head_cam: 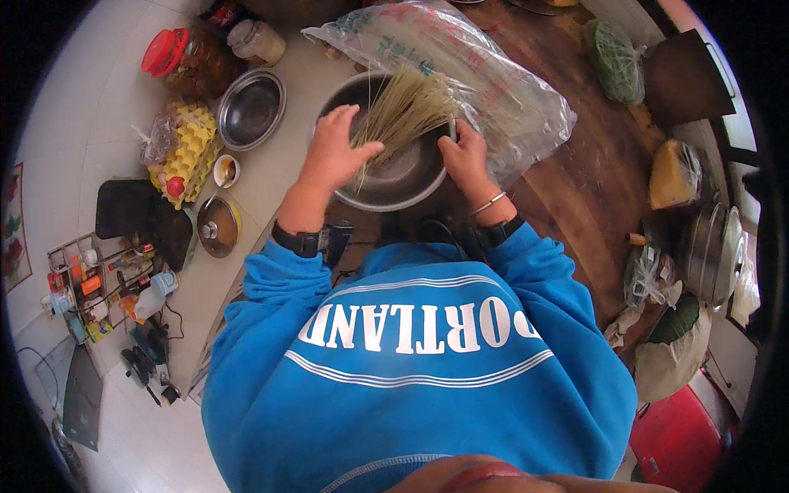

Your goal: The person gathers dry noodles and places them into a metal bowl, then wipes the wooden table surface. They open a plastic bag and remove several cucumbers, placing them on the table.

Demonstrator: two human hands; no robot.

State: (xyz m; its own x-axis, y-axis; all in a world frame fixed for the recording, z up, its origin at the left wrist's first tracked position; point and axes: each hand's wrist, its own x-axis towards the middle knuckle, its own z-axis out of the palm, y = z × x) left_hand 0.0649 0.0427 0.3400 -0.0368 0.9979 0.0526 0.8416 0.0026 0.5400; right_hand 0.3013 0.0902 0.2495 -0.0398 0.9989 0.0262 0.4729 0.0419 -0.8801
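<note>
A metal basin [410, 179] stands before me. A bundle of thin, pale, dry noodles [407, 105] lies slantwise in it, its upper end reaching over the far rim. At the basin's left side is my left hand [338, 146], fingers and thumb spread. Its thumb is against or just over the noodle strands; I cannot tell which. My right hand [466, 154] grips the right rim of the basin, thumb toward the inside. Behind and to the right lies a large clear plastic bag [511, 117] with printed writing and more noodles inside.
Left on the counter are a metal bowl [251, 111], a small white cup [226, 171], a glass lid [217, 228], yellow egg trays [188, 148] and a red-lidded jar [197, 65]. On the right are a dark cleaver [684, 77], bagged greens [616, 65] and a metal pot [709, 252].
</note>
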